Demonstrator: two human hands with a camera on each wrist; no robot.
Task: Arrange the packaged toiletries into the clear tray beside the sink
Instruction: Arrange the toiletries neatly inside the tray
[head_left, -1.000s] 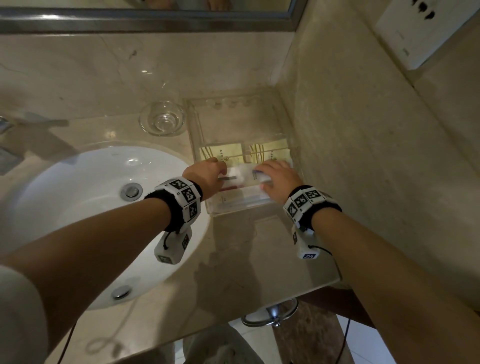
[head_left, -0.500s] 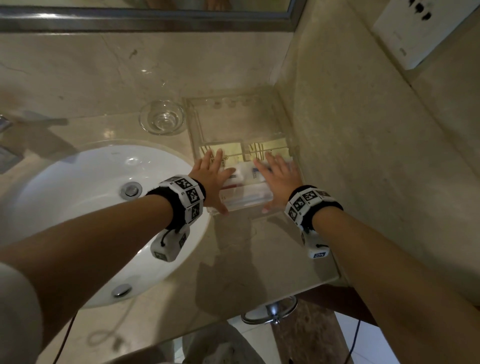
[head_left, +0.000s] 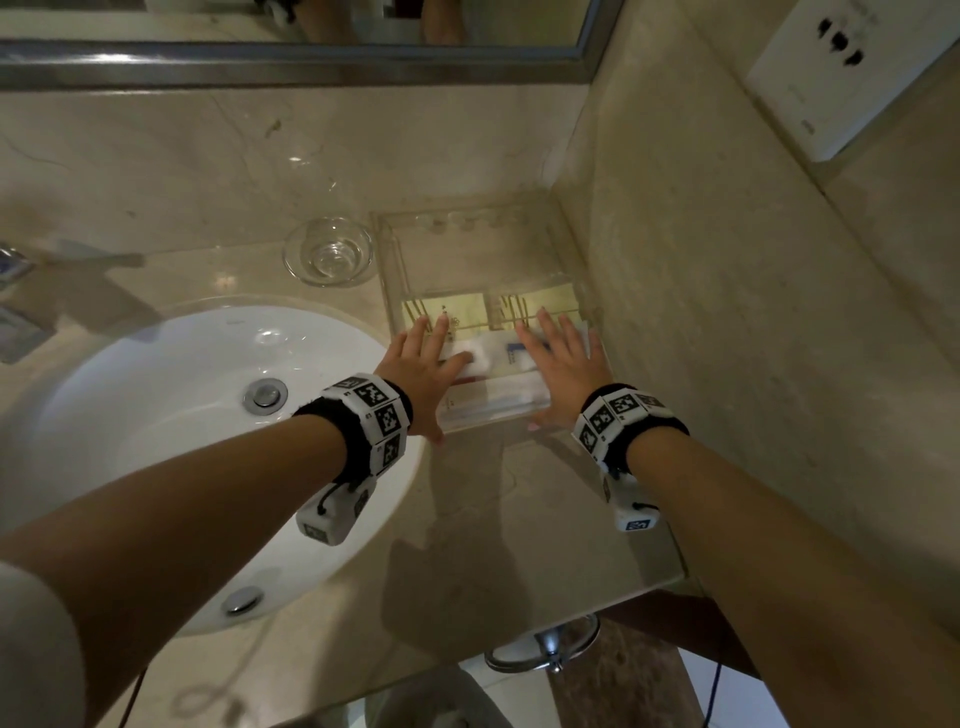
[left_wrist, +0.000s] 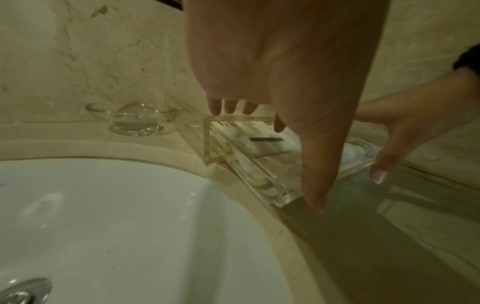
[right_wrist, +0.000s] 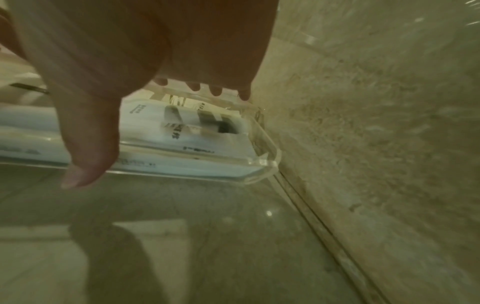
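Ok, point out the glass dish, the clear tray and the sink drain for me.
glass dish (head_left: 328, 257), head view, on the middle of its bowl.
clear tray (head_left: 467, 244), head view, on the bare floor of its far compartment.
sink drain (head_left: 265, 394), head view, on its metal stopper.

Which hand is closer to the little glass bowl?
Left. The left hand lies over the tray's sink-side end, just in front of the glass bowl; the right hand is over the wall-side end, farther off.

A small glass dish (head_left: 328, 253) sits on the marble counter (head_left: 519, 519) behind the white basin (drain plug (head_left: 265, 393) down), below a mirror (head_left: 291, 52).
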